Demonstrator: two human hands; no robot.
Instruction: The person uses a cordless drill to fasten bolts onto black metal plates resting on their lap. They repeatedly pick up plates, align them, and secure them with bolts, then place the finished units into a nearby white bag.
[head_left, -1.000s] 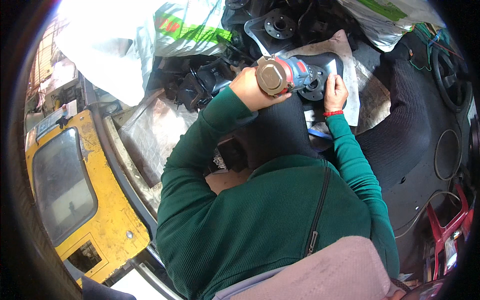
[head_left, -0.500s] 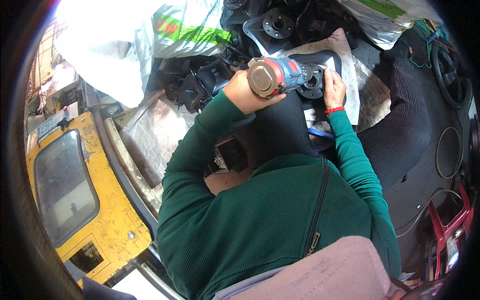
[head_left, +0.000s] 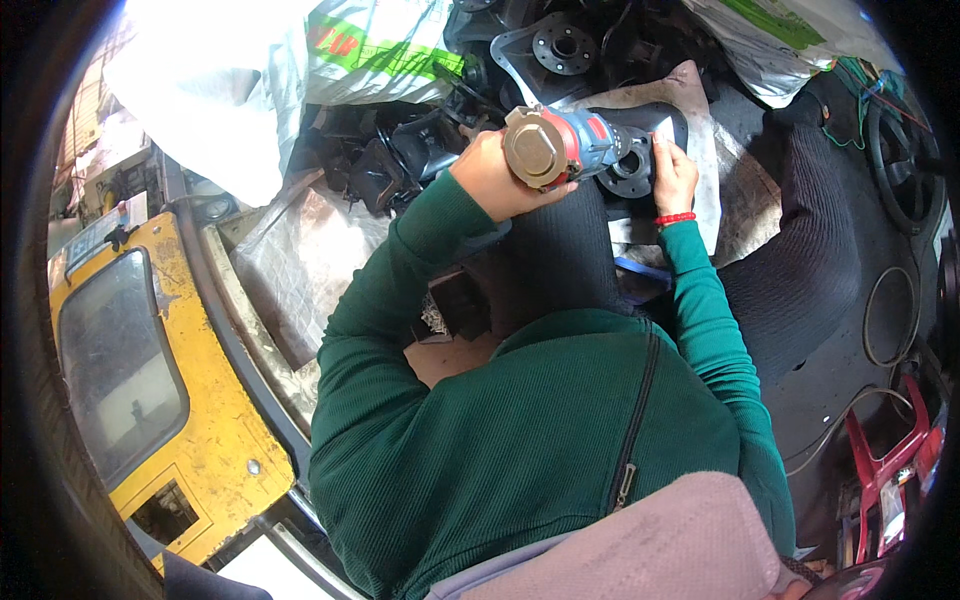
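Note:
A blue and red cordless drill (head_left: 592,143) is gripped in my left hand (head_left: 497,180), its grey-brown rear end turned up toward me. The drill's front end reaches over a round black flange (head_left: 630,178), and where its tip meets the part is hidden. My right hand (head_left: 676,176), with a red bracelet at the wrist, is at the right edge of this flange, thumb and fingers closed on its rim. The flange sits on a flat black plate (head_left: 672,118) with rounded corners, over a pale stained sheet by my knee.
Several black flanged parts (head_left: 564,48) lie piled beyond my hands. White and green sacks (head_left: 375,52) stand at the far side. A yellow panel with a window (head_left: 215,375) is at left; at right are a black wheel-like ring (head_left: 893,165) and a red plastic stool (head_left: 875,455).
The drill and both hands have shifted very slightly to the right in the picture. My hold on the drill and the flange is the same.

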